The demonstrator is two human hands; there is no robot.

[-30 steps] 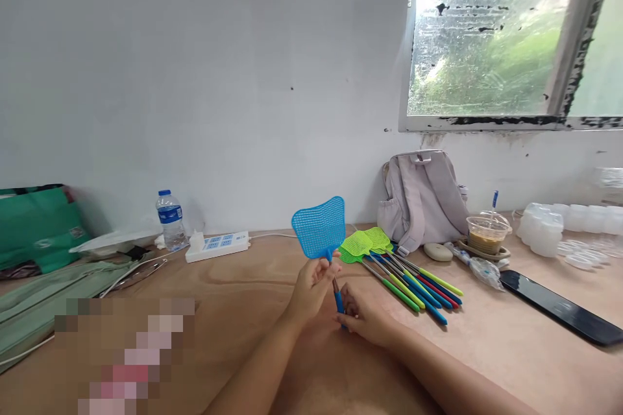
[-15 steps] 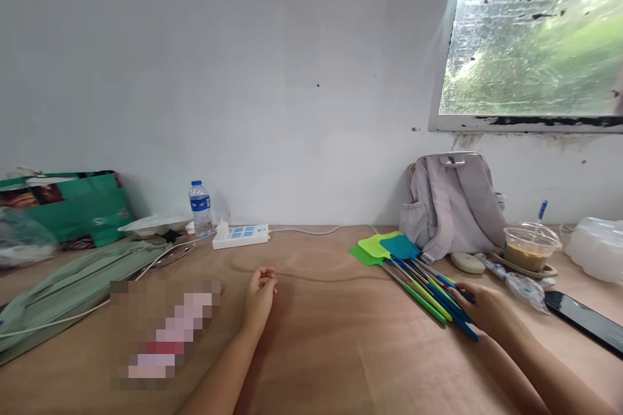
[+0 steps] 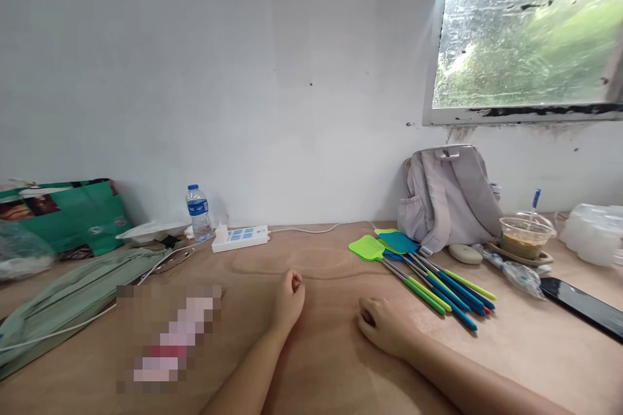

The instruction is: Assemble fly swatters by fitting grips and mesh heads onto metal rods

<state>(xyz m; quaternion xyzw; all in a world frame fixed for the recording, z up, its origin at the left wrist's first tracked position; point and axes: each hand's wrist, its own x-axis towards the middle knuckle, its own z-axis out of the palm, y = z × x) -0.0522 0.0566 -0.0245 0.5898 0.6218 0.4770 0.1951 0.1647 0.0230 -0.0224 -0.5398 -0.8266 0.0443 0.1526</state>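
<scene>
The table (image 3: 321, 363) is showing a smooth, matt wood surface with faint grain. The fly swatters (image 3: 413, 269) are presenting perforated plastic heads, thin metal shafts and glossy coloured plastic grips. The backpack (image 3: 450, 198) is appearing as soft, matt woven cloth. The phone (image 3: 581, 305) is reflecting light from a glossy black glass face. The water bottle (image 3: 197, 211) and the cup (image 3: 523, 240) are looking like clear, shiny plastic. The power strip (image 3: 241, 238) is showing smooth white plastic.

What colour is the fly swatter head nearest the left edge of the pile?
Bright green, clearest in the head view: the fly swatter head lies flat on the table.
</scene>
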